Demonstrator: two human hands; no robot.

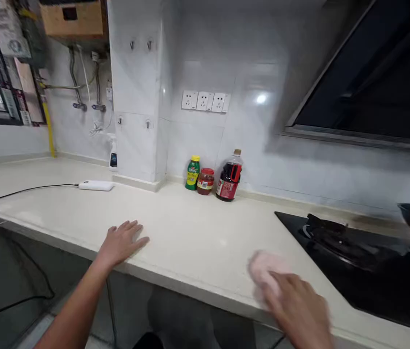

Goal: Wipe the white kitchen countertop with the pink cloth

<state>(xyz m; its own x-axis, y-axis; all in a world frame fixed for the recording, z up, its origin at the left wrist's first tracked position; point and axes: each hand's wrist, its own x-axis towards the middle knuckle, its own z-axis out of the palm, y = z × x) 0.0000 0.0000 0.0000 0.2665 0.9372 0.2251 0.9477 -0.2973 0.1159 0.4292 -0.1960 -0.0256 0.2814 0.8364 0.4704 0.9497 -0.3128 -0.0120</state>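
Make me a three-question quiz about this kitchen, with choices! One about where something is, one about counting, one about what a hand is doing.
1. Where is the pink cloth?
A. by the sockets
B. on the counter near the stove
C. in the pan

2. How many bottles and jars stand by the wall?
A. three
B. one
C. six

3. What is the left hand doing?
A. holding a bottle
B. lying flat on the counter
C. gripping the cable

Answers:
1 B, the right hand presses the cloth there.
2 A, a green bottle, a red jar and a dark bottle.
3 B, its fingers are spread, holding nothing.
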